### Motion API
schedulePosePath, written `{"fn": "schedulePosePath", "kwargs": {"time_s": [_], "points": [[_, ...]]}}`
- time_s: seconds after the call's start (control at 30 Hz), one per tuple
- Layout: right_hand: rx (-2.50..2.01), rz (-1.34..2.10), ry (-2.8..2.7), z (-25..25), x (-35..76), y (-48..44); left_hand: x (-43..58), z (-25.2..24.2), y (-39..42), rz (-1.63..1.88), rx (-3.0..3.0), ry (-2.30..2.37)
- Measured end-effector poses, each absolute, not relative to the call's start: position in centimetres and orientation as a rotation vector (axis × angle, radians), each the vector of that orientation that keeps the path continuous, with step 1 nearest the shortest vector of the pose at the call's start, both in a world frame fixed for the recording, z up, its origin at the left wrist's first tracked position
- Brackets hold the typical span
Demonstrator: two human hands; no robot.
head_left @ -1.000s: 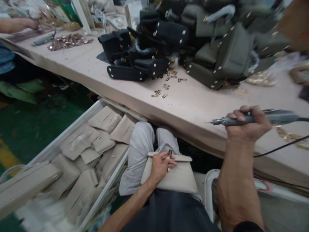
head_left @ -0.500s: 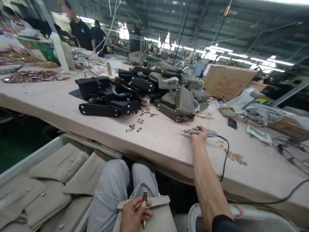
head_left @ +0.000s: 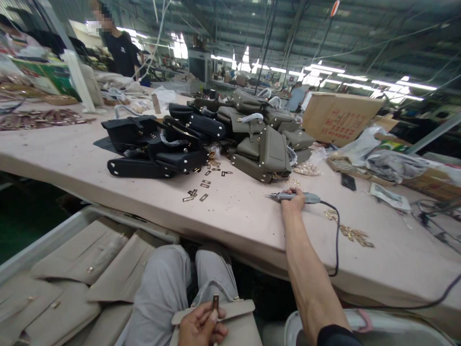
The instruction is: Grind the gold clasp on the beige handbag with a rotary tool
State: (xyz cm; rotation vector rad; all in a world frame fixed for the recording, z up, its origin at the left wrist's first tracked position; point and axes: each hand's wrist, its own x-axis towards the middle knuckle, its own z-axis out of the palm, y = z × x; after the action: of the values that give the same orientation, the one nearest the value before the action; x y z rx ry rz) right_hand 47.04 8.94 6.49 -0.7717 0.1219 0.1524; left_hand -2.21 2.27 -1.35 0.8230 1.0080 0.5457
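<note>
Between the thumb and fingers of my left hand a small metal plate with holes stands upright. That hand is closed, over a beige handbag lying on my lap with its flap towards my knees. My right hand reaches out over the table and is wrapped around a grey electric screwdriver. The tool's tip points left, close to the tabletop, and its black cord trails off to the right. Several loose metal plates lie left of the tip. Gold-coloured fittings are scattered right of my forearm.
Black handbags and olive-grey handbags are heaped across the table. A cardboard box stands behind them on the right. At my left, a bin holds beige bags; a white container is at my right. A dark phone-like object lies on the table.
The view has shifted slightly, so the table's contents on the left sit a little further left. Both hands keep their holds; the screwdriver stays at nearly the same spot over the table.
</note>
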Motion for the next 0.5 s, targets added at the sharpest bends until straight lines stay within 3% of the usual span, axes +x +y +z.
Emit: {"fn": "schedulePosePath", "kwargs": {"time_s": [0.5], "points": [[-0.759, 0.085, 0.191, 6.75, 46.45, 9.45, -2.20, -1.82, 2.02, 0.572, 0.804, 1.015]]}}
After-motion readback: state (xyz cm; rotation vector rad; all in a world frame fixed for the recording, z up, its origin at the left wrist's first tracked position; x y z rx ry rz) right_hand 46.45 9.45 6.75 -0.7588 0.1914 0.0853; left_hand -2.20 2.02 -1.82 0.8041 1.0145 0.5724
